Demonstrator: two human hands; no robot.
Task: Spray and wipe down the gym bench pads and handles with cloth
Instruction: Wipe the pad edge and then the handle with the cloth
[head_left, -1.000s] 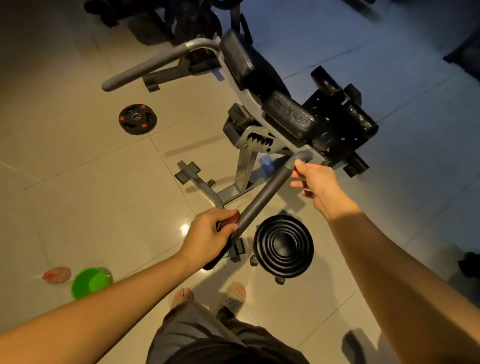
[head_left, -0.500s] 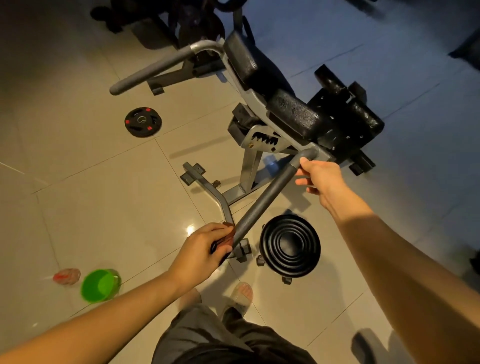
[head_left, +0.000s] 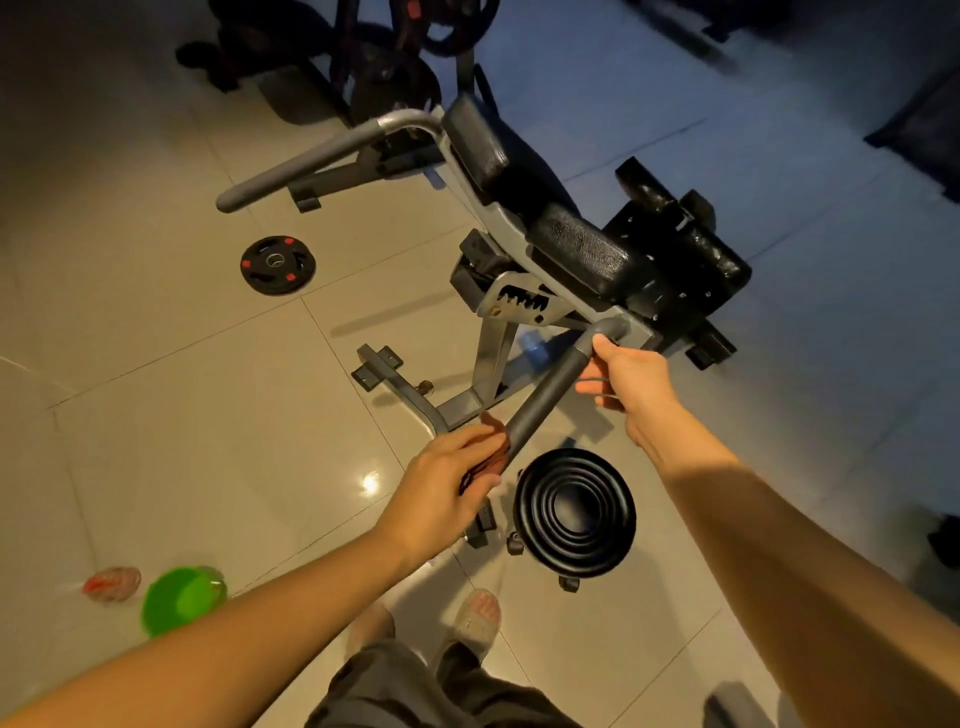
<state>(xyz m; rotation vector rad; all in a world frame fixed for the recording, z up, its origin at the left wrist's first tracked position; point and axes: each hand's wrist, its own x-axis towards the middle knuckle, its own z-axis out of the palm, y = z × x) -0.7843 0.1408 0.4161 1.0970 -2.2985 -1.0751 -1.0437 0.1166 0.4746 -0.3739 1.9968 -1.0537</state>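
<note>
A gym bench with black pads (head_left: 576, 244) stands on the tiled floor. Its near grey handle (head_left: 550, 395) slopes toward me. My left hand (head_left: 441, 493) grips a dark reddish cloth (head_left: 488, 457) wrapped against the handle's lower end. My right hand (head_left: 623, 374) holds the handle's upper end by the bend, fingers curled round it. The far handle (head_left: 306, 166) sticks out to the left, untouched. A blue object that may be a spray bottle (head_left: 535, 348) shows under the bench frame.
A round black ribbed disc (head_left: 574, 512) lies by my feet. A small weight plate (head_left: 278, 265) lies to the left. A green bowl (head_left: 182, 600) and a clear wrapper (head_left: 111, 583) sit at lower left. Dark equipment (head_left: 395, 57) stands behind the bench.
My left hand with the cloth has slid down the handle toward its lower end. My right hand keeps its hold near the bend. The view has shifted slightly.
</note>
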